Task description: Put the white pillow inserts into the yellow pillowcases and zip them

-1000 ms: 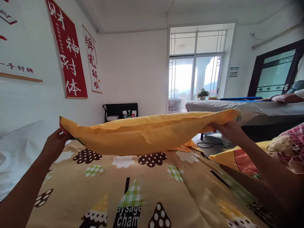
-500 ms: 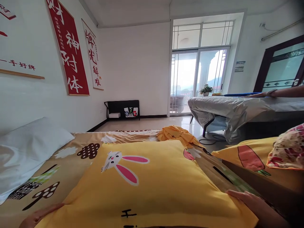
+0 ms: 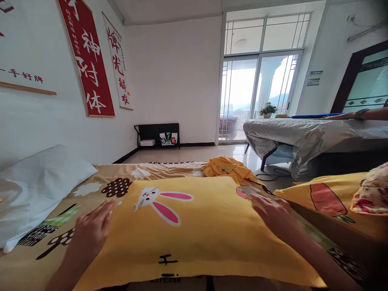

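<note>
A yellow pillow point(image 3: 209, 230) with a white rabbit print lies flat on the patterned bed sheet point(image 3: 27, 258) right in front of me. My left hand point(image 3: 95, 222) is at the pillow's left side, fingers stretched forward and holding nothing. At the right side, by the small carrot print, my right hand point(image 3: 269, 208) has its fingers extended and is also free of any object. Whether either palm presses on the pillow's side I cannot tell. Beyond the pillow's far right corner lies a crumpled yellow cloth point(image 3: 227, 167).
A white pillow point(image 3: 45, 182) rests against the left wall. At right are another yellow pillow point(image 3: 300, 192) with a carrot print and a floral cloth point(image 3: 371, 192). Behind stands a plastic-covered table point(image 3: 273, 129), where another person's arm point(image 3: 370, 114) reaches in.
Both hands have left the pillow's near corners and moved forward along its sides. Their fingers, earlier at the corners, are now stretched out. The view has shifted slightly.
</note>
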The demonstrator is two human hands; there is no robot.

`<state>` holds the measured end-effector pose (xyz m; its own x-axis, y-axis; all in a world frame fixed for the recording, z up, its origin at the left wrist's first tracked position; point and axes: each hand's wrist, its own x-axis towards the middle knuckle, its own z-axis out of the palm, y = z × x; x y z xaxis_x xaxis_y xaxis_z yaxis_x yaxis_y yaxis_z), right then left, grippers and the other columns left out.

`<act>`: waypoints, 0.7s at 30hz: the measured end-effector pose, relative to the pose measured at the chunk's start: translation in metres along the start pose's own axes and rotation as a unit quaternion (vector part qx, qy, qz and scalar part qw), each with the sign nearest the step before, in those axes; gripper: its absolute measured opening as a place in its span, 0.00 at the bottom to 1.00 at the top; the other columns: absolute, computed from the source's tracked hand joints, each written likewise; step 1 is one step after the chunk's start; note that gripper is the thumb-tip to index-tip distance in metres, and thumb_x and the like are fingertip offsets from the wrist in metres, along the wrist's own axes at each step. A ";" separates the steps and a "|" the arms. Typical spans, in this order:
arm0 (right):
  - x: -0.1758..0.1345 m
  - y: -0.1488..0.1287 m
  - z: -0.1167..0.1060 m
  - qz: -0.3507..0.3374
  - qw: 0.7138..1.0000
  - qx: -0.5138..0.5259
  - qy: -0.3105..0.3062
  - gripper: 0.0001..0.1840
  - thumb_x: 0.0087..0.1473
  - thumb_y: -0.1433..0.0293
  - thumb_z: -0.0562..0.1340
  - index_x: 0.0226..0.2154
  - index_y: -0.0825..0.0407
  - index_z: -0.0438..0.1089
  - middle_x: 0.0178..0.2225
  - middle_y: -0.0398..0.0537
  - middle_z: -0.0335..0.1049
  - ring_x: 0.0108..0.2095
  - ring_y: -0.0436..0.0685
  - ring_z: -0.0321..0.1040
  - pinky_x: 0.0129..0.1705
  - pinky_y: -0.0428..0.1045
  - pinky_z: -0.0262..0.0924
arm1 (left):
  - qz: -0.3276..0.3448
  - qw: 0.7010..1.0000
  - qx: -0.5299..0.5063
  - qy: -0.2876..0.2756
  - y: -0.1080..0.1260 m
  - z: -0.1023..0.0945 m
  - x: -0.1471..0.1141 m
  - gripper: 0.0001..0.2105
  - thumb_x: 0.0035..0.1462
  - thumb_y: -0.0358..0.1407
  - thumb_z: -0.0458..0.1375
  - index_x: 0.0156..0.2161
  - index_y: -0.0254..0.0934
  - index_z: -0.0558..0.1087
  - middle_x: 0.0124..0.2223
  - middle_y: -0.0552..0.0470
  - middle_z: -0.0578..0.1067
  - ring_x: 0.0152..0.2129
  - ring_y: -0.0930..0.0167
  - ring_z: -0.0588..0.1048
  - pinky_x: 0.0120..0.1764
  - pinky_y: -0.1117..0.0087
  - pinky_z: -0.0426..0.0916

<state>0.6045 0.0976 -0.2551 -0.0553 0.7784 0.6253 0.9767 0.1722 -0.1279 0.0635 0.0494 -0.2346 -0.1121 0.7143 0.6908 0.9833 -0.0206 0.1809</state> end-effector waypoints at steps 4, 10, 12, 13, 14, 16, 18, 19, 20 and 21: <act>0.015 -0.144 0.031 -0.125 0.989 0.073 -0.039 0.26 0.62 0.63 0.46 0.59 0.52 0.60 0.61 0.54 0.58 0.61 0.61 0.56 0.59 0.60 0.47 | 0.180 0.974 -0.041 -0.130 0.129 0.047 0.020 0.26 0.60 0.30 0.38 0.62 0.36 0.60 0.64 0.47 0.60 0.62 0.68 0.58 0.59 0.59 0.56; 0.000 -0.192 0.085 -0.109 0.985 0.100 -0.094 0.25 0.64 0.61 0.46 0.60 0.46 0.58 0.64 0.51 0.51 0.65 0.62 0.45 0.62 0.66 0.36 | 0.203 0.963 -0.017 -0.175 0.186 0.112 -0.007 0.23 0.64 0.35 0.43 0.64 0.41 0.58 0.65 0.45 0.57 0.62 0.63 0.56 0.60 0.52 0.53; -0.011 -0.175 0.092 -0.114 0.985 0.092 -0.087 0.27 0.63 0.57 0.48 0.62 0.44 0.54 0.66 0.49 0.47 0.66 0.63 0.41 0.63 0.66 0.35 | 0.202 0.966 -0.014 -0.160 0.172 0.117 -0.019 0.23 0.65 0.39 0.42 0.65 0.43 0.56 0.67 0.47 0.55 0.63 0.64 0.54 0.62 0.54 0.51; -0.016 -0.165 0.092 -0.109 0.987 0.086 -0.081 0.29 0.62 0.56 0.49 0.63 0.44 0.52 0.66 0.49 0.45 0.66 0.63 0.40 0.63 0.66 0.34 | 0.193 0.969 -0.011 -0.151 0.163 0.116 -0.024 0.24 0.65 0.41 0.43 0.65 0.44 0.54 0.67 0.48 0.53 0.64 0.65 0.52 0.62 0.54 0.49; -0.020 -0.154 0.092 -0.098 0.989 0.077 -0.074 0.30 0.62 0.54 0.49 0.64 0.44 0.51 0.67 0.50 0.44 0.66 0.64 0.40 0.63 0.66 0.34 | 0.181 0.973 -0.006 -0.143 0.153 0.114 -0.028 0.25 0.65 0.43 0.43 0.66 0.44 0.53 0.67 0.48 0.53 0.64 0.65 0.51 0.63 0.54 0.48; -0.030 -0.133 0.089 -0.065 0.994 0.058 -0.063 0.33 0.61 0.53 0.49 0.65 0.45 0.47 0.67 0.50 0.43 0.66 0.65 0.40 0.62 0.67 0.34 | 0.134 0.982 0.009 -0.129 0.129 0.107 -0.034 0.26 0.65 0.46 0.42 0.66 0.45 0.52 0.68 0.49 0.51 0.65 0.65 0.50 0.64 0.54 0.44; -0.041 -0.112 0.086 -0.034 0.997 0.038 -0.059 0.34 0.61 0.52 0.49 0.66 0.43 0.44 0.67 0.50 0.43 0.66 0.65 0.40 0.62 0.68 0.36 | 0.066 0.989 0.025 -0.126 0.099 0.103 -0.045 0.26 0.65 0.46 0.40 0.66 0.45 0.50 0.68 0.50 0.50 0.65 0.65 0.48 0.64 0.52 0.42; -0.048 -0.101 0.085 -0.021 0.998 0.029 -0.059 0.35 0.61 0.52 0.49 0.66 0.43 0.41 0.67 0.49 0.43 0.66 0.65 0.39 0.62 0.68 0.37 | 0.030 0.991 0.032 -0.129 0.082 0.102 -0.053 0.26 0.65 0.46 0.39 0.67 0.45 0.48 0.69 0.51 0.48 0.65 0.65 0.47 0.63 0.51 0.42; -0.056 -0.090 0.085 -0.009 0.998 0.019 -0.060 0.36 0.61 0.51 0.48 0.67 0.42 0.39 0.67 0.49 0.43 0.66 0.66 0.39 0.61 0.69 0.37 | -0.004 0.990 0.038 -0.135 0.065 0.101 -0.063 0.27 0.66 0.46 0.37 0.67 0.44 0.46 0.69 0.50 0.47 0.66 0.65 0.46 0.63 0.50 0.43; -0.064 -0.080 0.085 0.001 0.998 0.009 -0.060 0.37 0.61 0.51 0.48 0.67 0.42 0.37 0.67 0.49 0.42 0.66 0.66 0.38 0.61 0.69 0.38 | -0.032 0.988 0.042 -0.143 0.046 0.101 -0.075 0.27 0.66 0.46 0.36 0.68 0.43 0.44 0.69 0.50 0.46 0.66 0.65 0.45 0.63 0.49 0.44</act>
<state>0.5123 0.0853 -0.3509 -0.0782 0.8459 0.5276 0.9731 0.1798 -0.1439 0.1316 0.0657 -0.3487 -0.1418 0.8813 0.4508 0.9852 0.0813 0.1510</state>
